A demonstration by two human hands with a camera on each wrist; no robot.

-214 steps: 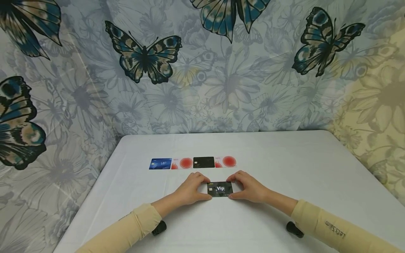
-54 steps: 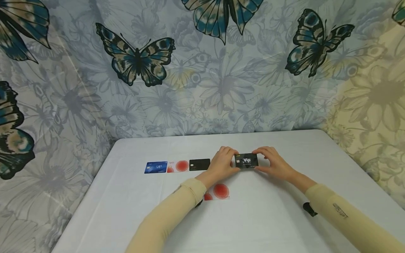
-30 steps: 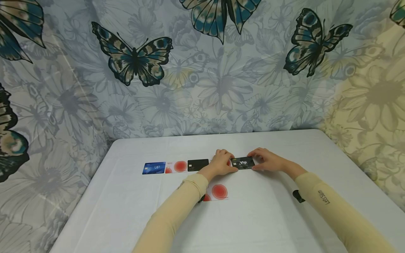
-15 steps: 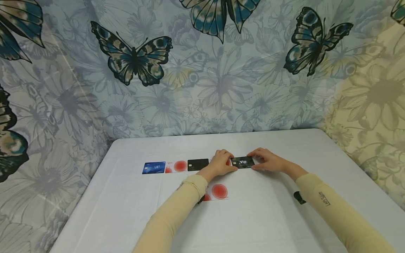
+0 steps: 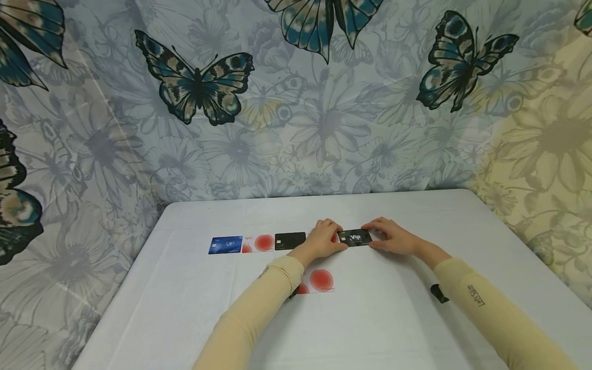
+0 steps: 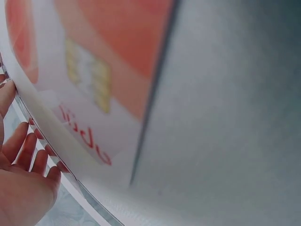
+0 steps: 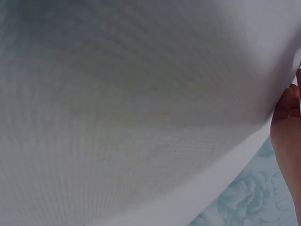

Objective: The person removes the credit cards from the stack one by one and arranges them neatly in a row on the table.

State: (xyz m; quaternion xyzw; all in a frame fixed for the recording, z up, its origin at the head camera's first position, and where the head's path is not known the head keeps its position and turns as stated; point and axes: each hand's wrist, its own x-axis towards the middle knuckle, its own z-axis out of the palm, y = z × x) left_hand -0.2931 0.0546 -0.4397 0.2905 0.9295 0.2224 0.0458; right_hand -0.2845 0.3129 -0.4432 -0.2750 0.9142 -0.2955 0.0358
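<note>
In the head view, a black card marked "Vip" (image 5: pixel 355 238) lies at the right end of a row of cards. My left hand (image 5: pixel 318 242) pinches its left edge between fingers and thumb. At the opposite edge, the fingers and thumb of my right hand (image 5: pixel 394 237) grip it too. The row runs leftward with a black card (image 5: pixel 290 241), a red-and-white card (image 5: pixel 259 243) and a blue VIP card (image 5: pixel 225 245). Behind my left hand a bit of red shows from another card, mostly hidden. The left wrist view has a red-and-white chip card (image 6: pixel 113 42) close up.
Another red-and-white card (image 5: pixel 321 280) lies nearer, partly covered by my left forearm. All the cards are on a white-covered table (image 5: pixel 370 329). A butterfly-patterned cloth (image 5: pixel 324 128) hangs behind the table's far edge. Dark wrist cameras sit under both sleeves.
The "Vip" card has gone from the near middle to the row's right end, then slid slightly left and down. A red-and-white card now lies in front. The last half second shows almost no movement.
</note>
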